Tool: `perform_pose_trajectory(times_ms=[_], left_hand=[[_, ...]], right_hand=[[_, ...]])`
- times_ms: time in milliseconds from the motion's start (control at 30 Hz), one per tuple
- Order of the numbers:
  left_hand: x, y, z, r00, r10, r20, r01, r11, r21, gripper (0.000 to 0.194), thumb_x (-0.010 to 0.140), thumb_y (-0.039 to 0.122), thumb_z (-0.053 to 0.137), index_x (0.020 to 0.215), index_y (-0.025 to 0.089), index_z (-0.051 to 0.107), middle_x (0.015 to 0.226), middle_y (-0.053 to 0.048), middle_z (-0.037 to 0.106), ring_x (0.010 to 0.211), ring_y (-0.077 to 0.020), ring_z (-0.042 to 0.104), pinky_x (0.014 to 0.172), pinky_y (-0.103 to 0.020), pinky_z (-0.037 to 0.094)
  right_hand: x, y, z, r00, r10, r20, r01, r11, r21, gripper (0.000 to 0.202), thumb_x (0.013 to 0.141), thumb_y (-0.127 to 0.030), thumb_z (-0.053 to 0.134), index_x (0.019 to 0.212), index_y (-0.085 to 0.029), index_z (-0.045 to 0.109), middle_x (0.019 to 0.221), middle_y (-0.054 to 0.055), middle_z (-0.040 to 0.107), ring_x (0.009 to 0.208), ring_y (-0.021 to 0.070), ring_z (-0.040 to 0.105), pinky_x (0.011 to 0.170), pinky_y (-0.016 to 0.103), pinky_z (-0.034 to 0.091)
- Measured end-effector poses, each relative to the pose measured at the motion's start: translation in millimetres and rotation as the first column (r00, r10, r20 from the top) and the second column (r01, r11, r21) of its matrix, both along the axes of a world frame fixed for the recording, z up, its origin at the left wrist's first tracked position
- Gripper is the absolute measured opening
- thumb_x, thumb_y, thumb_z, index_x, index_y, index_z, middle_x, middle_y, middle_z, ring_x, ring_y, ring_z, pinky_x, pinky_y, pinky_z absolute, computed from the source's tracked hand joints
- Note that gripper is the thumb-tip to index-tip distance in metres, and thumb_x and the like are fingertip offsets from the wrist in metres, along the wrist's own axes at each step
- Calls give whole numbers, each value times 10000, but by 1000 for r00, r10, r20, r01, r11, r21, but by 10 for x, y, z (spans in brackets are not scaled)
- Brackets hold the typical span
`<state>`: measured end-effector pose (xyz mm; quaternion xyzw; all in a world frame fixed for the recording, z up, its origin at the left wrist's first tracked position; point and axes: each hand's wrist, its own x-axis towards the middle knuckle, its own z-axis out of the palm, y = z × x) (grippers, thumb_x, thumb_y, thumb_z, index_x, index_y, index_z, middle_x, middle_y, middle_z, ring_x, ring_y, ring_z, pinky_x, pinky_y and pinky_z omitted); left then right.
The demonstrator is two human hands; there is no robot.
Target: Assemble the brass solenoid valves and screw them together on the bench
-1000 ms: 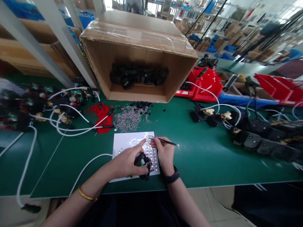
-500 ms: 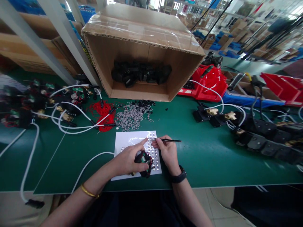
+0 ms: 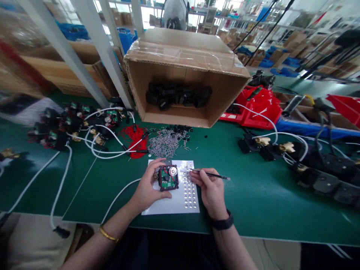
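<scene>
Circuit-board housing sits in my left grip, over the left part of the white sheet and beside the rows of small shiny discs. That grip is closed around the housing's left side, with the thumb by its near edge. My right grip is pinched on dark tweezers, whose tips point left into the far half of the disc rows. From here I cannot tell whether the tips hold a disc.

I judge the step in hand to be fine work with the tweezers among the discs. To do it well, I would hold the housing level and clear of the rows, so that its corner does not brush them. I would bring the tips in low and take one disc by its edge, squeezing lightly, since something so small and smooth could well spring away. Resting the side of the right grip on the surface should steady the tips.

The housing is black and squarish, with its uncovered face turned up towards me. Inside I see a green board, a round silvery part near the far right corner, thin red wires and a small dark round piece. A brass fitting shows at its left, partly hidden by the fingers.
</scene>
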<state>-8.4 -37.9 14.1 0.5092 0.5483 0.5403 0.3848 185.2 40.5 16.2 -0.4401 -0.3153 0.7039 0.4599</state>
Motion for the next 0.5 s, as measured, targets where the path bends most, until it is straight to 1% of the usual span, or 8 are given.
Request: perform_pose_trajectory(times_ms=[67,133,233,333,500], left_hand=[[9,8,-76,999,34,4,-34,999,15,762,507,358,842,1156,246,460,1338,-131,372,1284,-324,316,1024,-463,320],[32,-2,-123,999,49,17,-49,999,15,752,525,331,838,1164,254,451,1356,-120,355,1288,-319,315,1024,-453,324],[68,-47,-134,996,72,46,-71,997,-21,739,558,270,825,1183,256,432,1336,-101,382,1254,-298,372,1031,-436,320],[77,-95,-128,994,96,60,-91,993,-74,743,574,235,814,1195,230,405,1240,-97,461,1160,-278,470,1010,-436,347],[68,-128,-158,993,108,39,-105,992,-70,742,584,234,808,1197,215,391,1200,-95,476,1134,-274,481,1003,-439,354]], right_hand=[[-43,-67,126,987,53,-149,-68,993,-94,260,678,-282,750,787,-173,541,779,38,688,788,186,676,702,281,538],[-116,-154,225,967,110,-232,-135,986,-96,218,681,-249,748,750,-167,558,788,37,686,842,177,662,793,299,510],[-237,-265,277,970,106,-217,-115,993,-30,202,666,-227,758,724,-160,575,835,48,689,894,178,639,878,319,451],[-310,-312,254,980,115,-165,-120,993,-22,196,663,-232,758,725,-158,588,868,62,693,857,176,633,898,358,420],[-338,-308,254,985,101,-138,-105,994,-27,226,630,-253,778,706,-152,590,847,75,696,835,191,622,904,413,395]])
